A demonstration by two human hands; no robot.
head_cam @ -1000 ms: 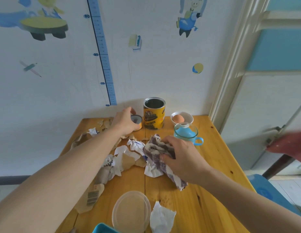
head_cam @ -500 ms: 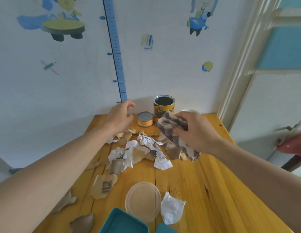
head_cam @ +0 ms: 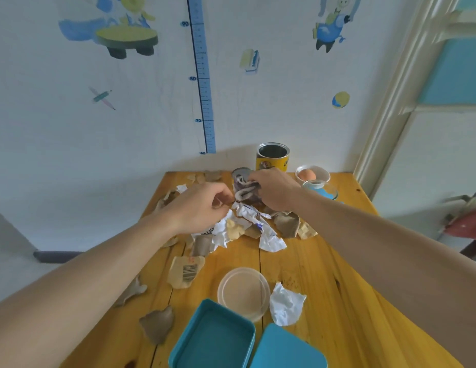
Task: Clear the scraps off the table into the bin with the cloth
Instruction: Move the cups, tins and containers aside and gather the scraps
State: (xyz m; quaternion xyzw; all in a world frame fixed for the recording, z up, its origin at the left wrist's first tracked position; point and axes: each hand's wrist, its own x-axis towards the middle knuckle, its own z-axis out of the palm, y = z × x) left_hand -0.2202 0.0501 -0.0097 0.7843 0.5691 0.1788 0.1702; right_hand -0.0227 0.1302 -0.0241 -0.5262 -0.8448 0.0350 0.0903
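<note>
The purple-and-white patterned cloth (head_cam: 244, 191) is bunched up at the far side of the wooden bench (head_cam: 324, 274). It sits just past the heap of torn brown and white paper scraps (head_cam: 258, 227), clenched in the right hand (head_cam: 276, 192), whose fingers curl over its top. The left hand (head_cam: 202, 211) is just beside it with its fingers curled and its fingertips at the cloth's near edge. Whether they pinch the cloth, a scrap or nothing is hard to tell.

The step in hand looks like readying the cloth for a sweep. To do it well, spread the cloth into a broad pad and set it down flat behind the heap. Then draw it toward the near edge in one steady stroke with firm pressure, so light pieces do not slip under it.

A teal rectangular open box (head_cam: 213, 338) stands at the near edge and probably serves as the bin. A clear round plastic lid (head_cam: 243, 292) and a crumpled white scrap (head_cam: 286, 304) lie in the path. The lid is best steered around or lifted aside.

Loose pieces such as the barcode-printed brown scrap (head_cam: 185, 270) lie apart on the left and will likely need a pass of their own. The yellow open can (head_cam: 272, 158) stands behind the cloth.
</note>
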